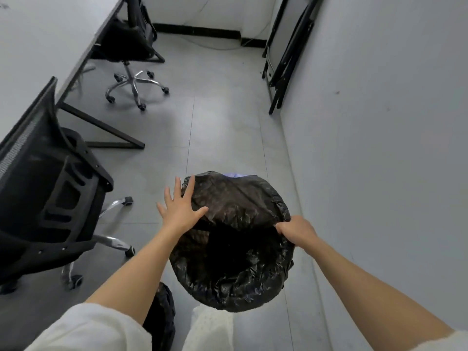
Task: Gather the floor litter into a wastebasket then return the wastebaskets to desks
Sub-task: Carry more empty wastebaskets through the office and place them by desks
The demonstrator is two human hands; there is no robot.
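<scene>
A wastebasket (235,282) lined with a crinkled black plastic bag is held up above the grey floor, tilted so its dark mouth faces me. A sliver of its purple body (234,175) shows at the far edge. My right hand (295,230) pinches the bag at the basket's right rim. My left hand (181,207) is spread flat, fingers apart, at the basket's upper left side, touching or just over the bag. No litter shows on the floor.
A black mesh office chair (48,198) stands close at the left. A white desk (38,39) with black legs runs along the left, a second chair (134,46) tucked under it. Folded black frames (286,54) lean on the right wall. Open floor lies ahead.
</scene>
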